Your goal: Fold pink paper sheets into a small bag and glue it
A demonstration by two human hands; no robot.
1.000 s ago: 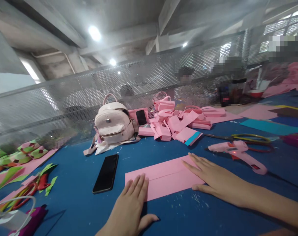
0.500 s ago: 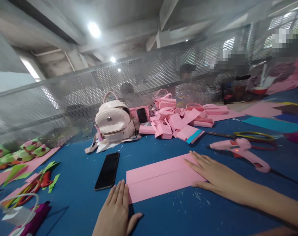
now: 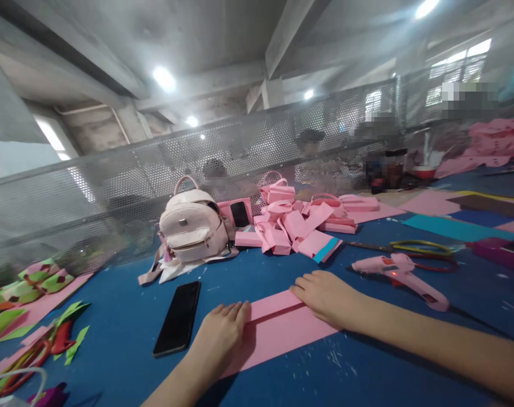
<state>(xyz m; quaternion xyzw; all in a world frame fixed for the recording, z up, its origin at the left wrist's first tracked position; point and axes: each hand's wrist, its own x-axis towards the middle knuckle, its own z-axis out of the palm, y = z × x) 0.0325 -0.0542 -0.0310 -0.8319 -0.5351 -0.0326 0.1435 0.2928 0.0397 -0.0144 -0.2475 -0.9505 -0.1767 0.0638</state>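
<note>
A folded pink paper sheet (image 3: 278,328) lies on the blue table (image 3: 121,294) in front of me. My left hand (image 3: 221,336) rests on the sheet's left end with its fingers curled over the edge. My right hand (image 3: 325,297) sits on the sheet's right end, fingers bent and gripping the far edge. A black phone (image 3: 177,317) lies just left of my left hand. A pink glue gun (image 3: 399,271) lies to the right of my right hand.
A pale pink backpack (image 3: 191,229) stands at the back, next to a pile of pink paper bags (image 3: 299,223). Scissors (image 3: 418,251) lie behind the glue gun. Green and pink scraps (image 3: 36,294) cover the left. A mesh screen (image 3: 113,192) separates other people.
Both hands were flat on the sheet with fingers stretched out. Now both have curled their fingers at the sheet's ends. The left hand moved onto the left edge.
</note>
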